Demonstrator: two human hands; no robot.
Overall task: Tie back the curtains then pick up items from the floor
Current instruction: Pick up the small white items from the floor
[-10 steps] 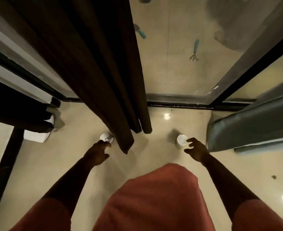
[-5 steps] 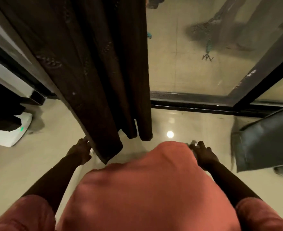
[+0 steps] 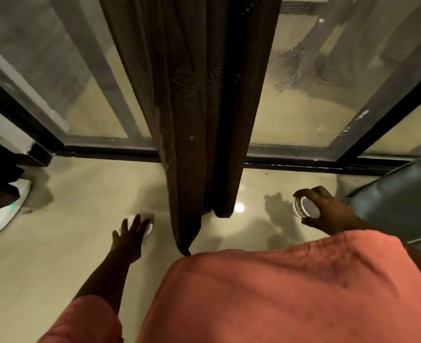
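Note:
A dark brown curtain [image 3: 199,107] hangs gathered in front of the glass door, its hem just above the floor. My right hand [image 3: 328,211] grips a small round jar with a white lid [image 3: 306,206], lifted a little off the floor at the right. My left hand [image 3: 130,233] reaches down with fingers spread and lies over a small white round object [image 3: 150,226] on the floor, left of the curtain's hem. Most of that object is hidden under my fingers.
The black sliding-door track [image 3: 291,164] runs across the beige floor behind the curtain. A white device with a green light [image 3: 4,214] sits at the far left under dark furniture. A grey cushioned edge [image 3: 397,201] stands at the right. My orange shirt [image 3: 278,293] fills the foreground.
My right hand has closed round the jar and lifted it off the floor. My left hand has spread its fingers over the white object. The view has shifted, and the curtain now hangs in the centre.

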